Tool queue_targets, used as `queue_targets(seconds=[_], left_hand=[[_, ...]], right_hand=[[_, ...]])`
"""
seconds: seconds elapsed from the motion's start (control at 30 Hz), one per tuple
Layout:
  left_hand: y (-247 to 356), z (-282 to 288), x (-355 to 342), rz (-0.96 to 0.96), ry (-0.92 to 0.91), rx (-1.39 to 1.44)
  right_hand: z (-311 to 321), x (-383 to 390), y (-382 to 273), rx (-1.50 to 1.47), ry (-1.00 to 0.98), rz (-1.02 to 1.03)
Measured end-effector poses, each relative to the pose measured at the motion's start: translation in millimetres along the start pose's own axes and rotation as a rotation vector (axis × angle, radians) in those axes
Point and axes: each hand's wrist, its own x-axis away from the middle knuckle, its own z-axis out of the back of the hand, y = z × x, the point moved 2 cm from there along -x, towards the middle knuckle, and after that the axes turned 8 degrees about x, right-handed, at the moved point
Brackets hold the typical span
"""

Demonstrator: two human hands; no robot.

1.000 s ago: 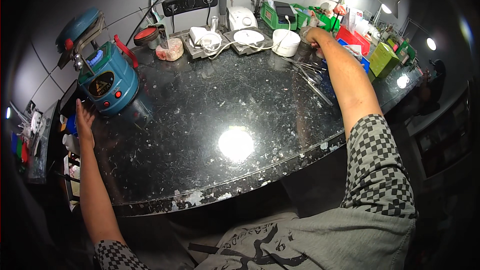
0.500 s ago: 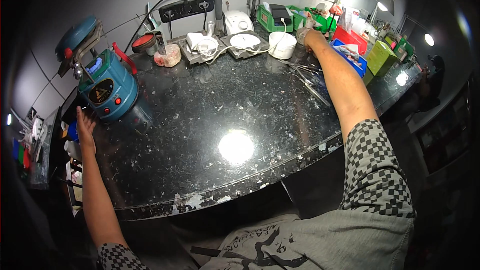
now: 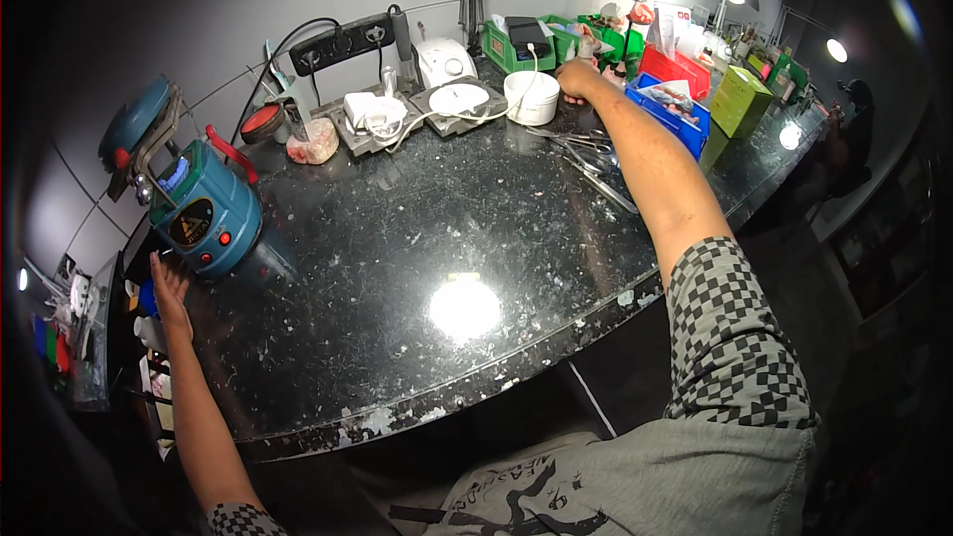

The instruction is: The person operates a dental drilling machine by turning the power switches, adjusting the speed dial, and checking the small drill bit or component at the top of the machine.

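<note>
Plainly white, a round tub (image 3: 534,105) sits beside the right hand (image 3: 577,82).

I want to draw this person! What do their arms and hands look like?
The left hand and right hand are bare, and so are the forearms. The left sleeve and right sleeve are short, with a black-and-grey checkered pattern.

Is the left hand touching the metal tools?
No: the left hand is near the blue machine; the metal tools lie beside the right forearm.
</note>
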Motion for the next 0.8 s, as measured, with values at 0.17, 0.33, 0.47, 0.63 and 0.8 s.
queue_targets(seconds=[0.17, 0.33, 0.47, 0.63, 0.8], left_hand=[[4.9, 8.3, 7.3, 0.006, 0.037, -0.017], [3.4, 7.8, 4.6, 0.007, 0.022, -0.016], [3.9, 8.1, 6.6, 0.033, 0.034, -0.027], [10.3, 11.3, 11.1, 0.018, 0.049, -0.022], [-3.2, 9.2, -1.9, 0.030, -0.010, 0.032]], right_hand=[[-10.8, 7.0, -11.9, -0.169, -0.065, 0.001], [-18.4, -9.5, -2.6, 0.382, -0.100, 0.067], [-19.3, -16.8, -11.4, 0.411, 0.017, 0.198], [-18.1, -19.1, -21.5, 0.425, -0.162, 0.072], [-13.0, -26.6, 13.7, 0.578, -0.148, 0.082]])
